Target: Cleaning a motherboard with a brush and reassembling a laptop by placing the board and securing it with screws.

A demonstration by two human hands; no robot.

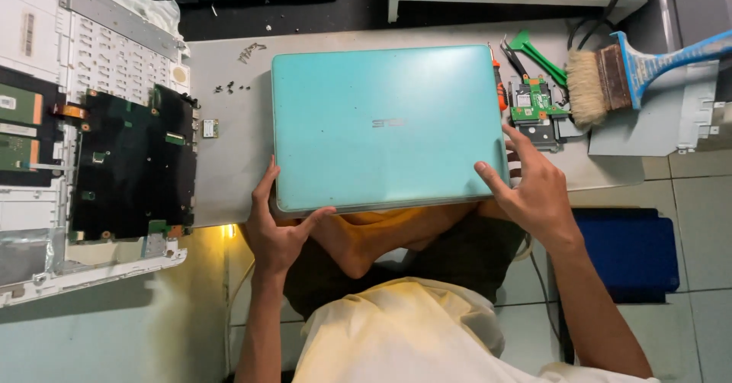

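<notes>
A closed turquoise laptop [387, 127] lies flat on the grey counter [229, 146], its near edge hanging just over the counter's front. The left hand [276, 230] grips the laptop's near left corner, the fingers running up the left side and the thumb hooked along the front edge. The right hand [534, 188] holds the near right corner, its fingers spread over the right edge and the thumb pressed on the lid. Just beyond the right fingers sit a small green circuit board [534, 108], an orange-handled screwdriver [499, 89] and a green plastic pry tool [543, 56], with a blue-handled brush [610, 78] farther right. Well left of the left fingers lies an opened white laptop base [99, 135] with its dark board exposed, and loose screws [232, 87] lie between.
</notes>
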